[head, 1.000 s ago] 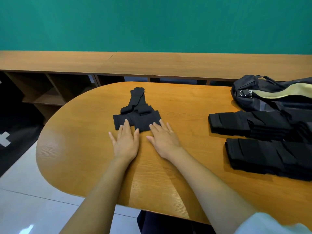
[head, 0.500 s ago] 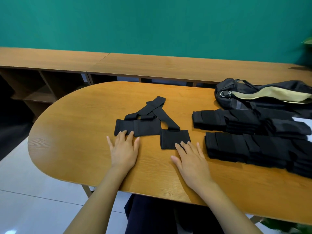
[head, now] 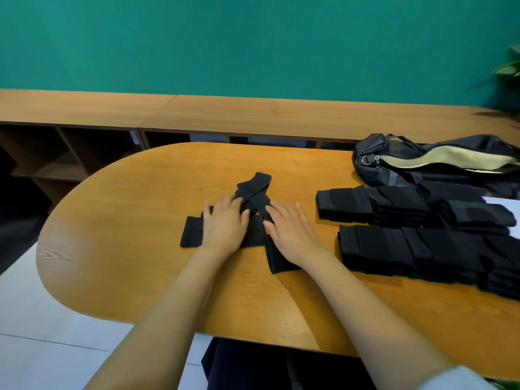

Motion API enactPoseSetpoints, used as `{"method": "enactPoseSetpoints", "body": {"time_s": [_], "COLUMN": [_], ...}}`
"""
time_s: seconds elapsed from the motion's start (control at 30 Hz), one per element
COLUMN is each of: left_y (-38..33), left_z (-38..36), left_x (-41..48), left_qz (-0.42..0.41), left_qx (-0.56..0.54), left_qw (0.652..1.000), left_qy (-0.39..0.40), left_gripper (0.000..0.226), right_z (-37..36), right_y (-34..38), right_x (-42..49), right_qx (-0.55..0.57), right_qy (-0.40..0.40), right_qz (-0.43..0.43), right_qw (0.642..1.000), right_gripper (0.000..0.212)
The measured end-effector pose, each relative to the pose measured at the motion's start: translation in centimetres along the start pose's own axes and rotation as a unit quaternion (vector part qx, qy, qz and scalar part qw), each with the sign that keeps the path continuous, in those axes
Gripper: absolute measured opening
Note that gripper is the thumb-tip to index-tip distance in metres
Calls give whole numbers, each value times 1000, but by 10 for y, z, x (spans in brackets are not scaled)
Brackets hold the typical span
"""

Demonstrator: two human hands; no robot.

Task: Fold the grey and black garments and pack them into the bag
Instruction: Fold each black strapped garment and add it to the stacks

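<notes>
Two black sock-like garments [head: 254, 190] lie crossed in the middle of the oval wooden table [head: 112, 249]. My left hand [head: 225, 223] lies flat on the left one, fingers straight, its cuff end showing at the left. My right hand [head: 289, 229] lies flat on the right one, whose cuff end shows below the wrist. Two rows of folded black garments [head: 394, 249] sit at the right. The dark bag [head: 422, 161] with a pale lining lies open behind them at the far right.
A long wooden shelf unit [head: 253, 114] runs along the green wall behind the table. Green plant leaves [head: 509, 68] show at the right edge. White floor tiles lie to the left, below the table's rounded end.
Both hands slid forward from the near cuffs onto the garments. The right hand moved left and up, and the right garment's cuff now lies under my wrist.
</notes>
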State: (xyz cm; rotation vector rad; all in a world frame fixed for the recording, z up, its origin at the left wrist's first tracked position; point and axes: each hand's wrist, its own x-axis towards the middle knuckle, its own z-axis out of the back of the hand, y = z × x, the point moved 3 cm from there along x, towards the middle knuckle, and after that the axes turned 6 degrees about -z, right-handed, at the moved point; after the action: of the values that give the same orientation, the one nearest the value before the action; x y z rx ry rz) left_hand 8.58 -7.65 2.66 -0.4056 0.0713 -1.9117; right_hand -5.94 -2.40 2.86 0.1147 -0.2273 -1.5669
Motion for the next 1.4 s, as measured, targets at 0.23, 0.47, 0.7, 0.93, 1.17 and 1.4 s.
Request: {"method": "enactPoseSetpoints", "body": {"time_s": [0.23, 0.47, 0.7, 0.93, 1.17, 1.4], "left_y": [25, 53, 55, 78, 68, 39], "left_z": [-37, -35, -34, -28, -31, -9], "left_x": [26, 21, 29, 32, 19, 0], "left_qz": [1, 36, 67, 114, 83, 10], "left_qx": [107, 137, 138, 140, 119, 57], "left_qw": [986, 984, 982, 974, 987, 997], "left_qy": [131, 106, 108, 134, 74, -52], "left_gripper": [58, 55, 55, 58, 57, 54], "right_z": [-26, -31, -29, -33, -28, -3], "right_y": [2, 4, 8, 4, 5, -14], "right_x": [40, 12, -6, -23, 1, -26], "right_qx": [-35, -28, -30, -58, -1, 76], "right_qy": [135, 79, 63, 64, 91, 8], "right_qz": [-23, -55, -60, -104, -94, -39], "right_qw": [990, 995, 996, 991, 991, 996], "right_gripper": [60, 61, 59, 66, 65, 55]}}
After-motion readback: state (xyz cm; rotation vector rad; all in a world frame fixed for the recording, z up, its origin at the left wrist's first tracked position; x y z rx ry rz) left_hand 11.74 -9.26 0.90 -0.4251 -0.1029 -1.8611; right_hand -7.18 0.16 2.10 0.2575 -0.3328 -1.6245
